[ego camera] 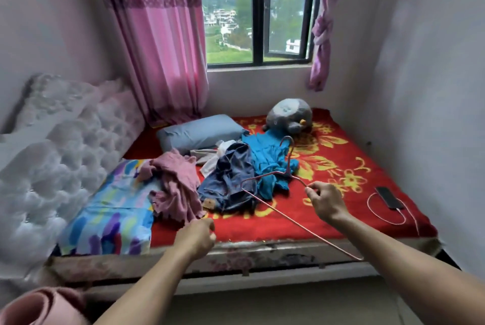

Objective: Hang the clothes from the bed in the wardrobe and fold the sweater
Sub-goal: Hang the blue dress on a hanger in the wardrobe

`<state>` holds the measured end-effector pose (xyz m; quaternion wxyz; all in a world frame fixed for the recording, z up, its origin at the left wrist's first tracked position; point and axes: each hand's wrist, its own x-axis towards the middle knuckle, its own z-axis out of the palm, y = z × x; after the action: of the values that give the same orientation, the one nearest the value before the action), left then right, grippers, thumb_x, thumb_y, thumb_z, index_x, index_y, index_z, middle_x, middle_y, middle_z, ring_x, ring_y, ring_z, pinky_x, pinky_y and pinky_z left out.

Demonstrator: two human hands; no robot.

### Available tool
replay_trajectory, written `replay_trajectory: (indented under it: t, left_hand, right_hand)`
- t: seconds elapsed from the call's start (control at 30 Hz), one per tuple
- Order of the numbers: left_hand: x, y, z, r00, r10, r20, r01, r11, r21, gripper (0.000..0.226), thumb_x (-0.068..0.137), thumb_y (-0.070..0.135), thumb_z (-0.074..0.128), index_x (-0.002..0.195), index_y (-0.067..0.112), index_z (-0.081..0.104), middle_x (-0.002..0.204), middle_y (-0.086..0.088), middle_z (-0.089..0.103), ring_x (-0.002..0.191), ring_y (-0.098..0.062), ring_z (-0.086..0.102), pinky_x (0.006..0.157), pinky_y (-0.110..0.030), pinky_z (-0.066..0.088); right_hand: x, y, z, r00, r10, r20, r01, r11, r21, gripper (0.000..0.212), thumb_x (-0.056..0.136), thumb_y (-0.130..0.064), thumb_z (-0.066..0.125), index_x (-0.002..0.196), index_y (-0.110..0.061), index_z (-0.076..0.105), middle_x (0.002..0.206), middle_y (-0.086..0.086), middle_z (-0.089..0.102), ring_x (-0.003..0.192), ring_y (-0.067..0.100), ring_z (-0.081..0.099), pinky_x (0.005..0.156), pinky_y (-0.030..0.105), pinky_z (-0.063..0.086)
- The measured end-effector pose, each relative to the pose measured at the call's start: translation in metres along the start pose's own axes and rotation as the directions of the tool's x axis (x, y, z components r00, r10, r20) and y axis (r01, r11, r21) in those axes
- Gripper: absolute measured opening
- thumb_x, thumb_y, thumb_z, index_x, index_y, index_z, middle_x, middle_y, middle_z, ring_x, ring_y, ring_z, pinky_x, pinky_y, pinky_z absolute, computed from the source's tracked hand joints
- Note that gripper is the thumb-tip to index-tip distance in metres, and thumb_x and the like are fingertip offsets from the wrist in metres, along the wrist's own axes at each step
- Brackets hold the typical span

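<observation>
A heap of clothes lies on the red flowered blanket [341, 156]: a pink knit sweater [175, 183] at the left, blue jeans [231, 177] in the middle, a turquoise garment [267, 159] behind them and a bit of white cloth [210, 156]. My right hand [325, 201] pinches a thin pink wire hanger [288, 217] by its shoulder and holds it in the air over the bed's front half. My left hand [199, 235] hovers at the bed's front edge just below the sweater's hem, fingers curled, nothing in it. No wardrobe is in view.
A grey-blue pillow [199, 131] and a grey plush toy [288, 114] lie near the window wall. A phone [388, 197] with a white cable rests on the blanket's right side. A striped pillow [115, 209] sits left, by the tufted headboard [65, 146]. A pink rolled mat [42, 309] is at bottom left.
</observation>
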<state>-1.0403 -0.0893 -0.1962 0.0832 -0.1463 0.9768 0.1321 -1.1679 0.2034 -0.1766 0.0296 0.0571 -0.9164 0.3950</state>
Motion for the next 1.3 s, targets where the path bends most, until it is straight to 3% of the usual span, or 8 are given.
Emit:
replay_trajectory:
  t: [0.23, 0.43, 0.67, 0.87, 0.97, 1.03, 1.17, 1.3]
  left_hand:
    - [0.136, 0.039, -0.013, 0.990, 0.132, 0.055, -0.134, 0.990, 0.033, 0.024, 0.087, 0.031, 0.046, 0.106, 0.028, 0.061, 0.114, -0.001, 0.064, 0.101, -0.025, 0.060, 0.082, -0.034, 0.050]
    - [0.235, 0.075, 0.010, 0.972, 0.200, 0.119, -0.209, 0.975, 0.069, 0.024, 0.088, 0.033, 0.046, 0.108, 0.028, 0.058, 0.111, 0.000, 0.065, 0.099, -0.024, 0.061, 0.079, -0.035, 0.047]
    - [0.372, 0.110, 0.058, 0.970, 0.106, 0.218, -0.120, 0.991, 0.054, 0.026, 0.088, 0.030, 0.047, 0.112, 0.026, 0.056, 0.113, -0.001, 0.064, 0.100, -0.025, 0.061, 0.075, -0.034, 0.045]
    - [0.464, 0.128, 0.108, 0.942, -0.003, 0.337, -0.001, 1.000, 0.010, 0.030, 0.087, 0.029, 0.045, 0.114, 0.028, 0.056, 0.114, -0.002, 0.063, 0.101, -0.025, 0.060, 0.074, -0.033, 0.045]
    - [0.491, 0.123, 0.139, 0.915, -0.049, 0.400, 0.050, 0.999, 0.009, 0.032, 0.086, 0.028, 0.044, 0.115, 0.026, 0.056, 0.114, -0.002, 0.064, 0.103, -0.025, 0.059, 0.075, -0.033, 0.045]
    - [0.511, 0.115, 0.163, 0.901, -0.074, 0.428, 0.077, 0.997, 0.011, 0.034, 0.085, 0.027, 0.044, 0.117, 0.025, 0.056, 0.115, -0.001, 0.064, 0.104, -0.024, 0.059, 0.076, -0.033, 0.045]
    - [0.554, 0.097, 0.213, 0.885, -0.126, 0.448, 0.116, 0.992, 0.050, 0.035, 0.087, 0.027, 0.047, 0.121, 0.022, 0.054, 0.121, -0.002, 0.058, 0.111, -0.024, 0.056, 0.086, -0.036, 0.047]
    - [0.602, 0.086, 0.260, 0.907, -0.100, 0.409, 0.062, 0.993, 0.104, 0.036, 0.091, 0.027, 0.051, 0.126, 0.019, 0.048, 0.123, -0.005, 0.047, 0.115, -0.026, 0.049, 0.085, -0.039, 0.046]
  right_hand:
    - [0.100, 0.036, -0.005, 0.974, 0.207, -0.096, -0.204, 0.978, 0.044, 0.021, 0.096, -0.024, 0.056, 0.085, -0.013, 0.071, 0.075, 0.001, 0.069, 0.074, 0.024, 0.064, 0.067, 0.035, 0.051]
    - [0.189, 0.093, 0.012, 0.925, 0.355, -0.137, -0.349, 0.935, 0.061, 0.020, 0.094, -0.026, 0.058, 0.082, -0.017, 0.071, 0.066, -0.005, 0.063, 0.062, 0.015, 0.056, 0.058, 0.030, 0.037]
    - [0.338, 0.175, 0.067, 0.870, 0.485, -0.091, -0.473, 0.872, 0.126, 0.029, 0.093, -0.023, 0.055, 0.069, -0.013, 0.067, 0.065, 0.005, 0.067, 0.069, 0.030, 0.064, 0.066, 0.039, 0.053]
    - [0.441, 0.242, 0.126, 0.788, 0.613, -0.051, -0.603, 0.787, 0.132, 0.029, 0.092, -0.024, 0.054, 0.073, -0.009, 0.070, 0.060, 0.001, 0.064, 0.069, 0.031, 0.064, 0.065, 0.031, 0.046]
    - [0.475, 0.272, 0.160, 0.747, 0.664, -0.028, -0.653, 0.741, 0.159, 0.032, 0.092, -0.025, 0.052, 0.068, -0.011, 0.068, 0.065, 0.008, 0.067, 0.073, 0.034, 0.064, 0.074, 0.040, 0.053]
    - [0.495, 0.292, 0.185, 0.717, 0.696, -0.047, -0.672, 0.707, 0.221, 0.031, 0.092, -0.022, 0.050, 0.066, -0.013, 0.065, 0.062, 0.006, 0.066, 0.063, 0.032, 0.063, 0.068, 0.041, 0.054]
    - [0.519, 0.344, 0.239, 0.622, 0.776, -0.101, -0.704, 0.612, 0.360, 0.022, 0.093, -0.015, 0.046, 0.077, -0.014, 0.061, 0.060, 0.002, 0.062, 0.033, 0.007, 0.051, 0.035, 0.019, 0.037]
    - [0.507, 0.409, 0.289, 0.502, 0.859, -0.100, -0.785, 0.501, 0.365, 0.021, 0.096, -0.013, 0.041, 0.094, -0.009, 0.061, 0.065, 0.005, 0.063, 0.049, 0.016, 0.059, 0.043, 0.027, 0.043]
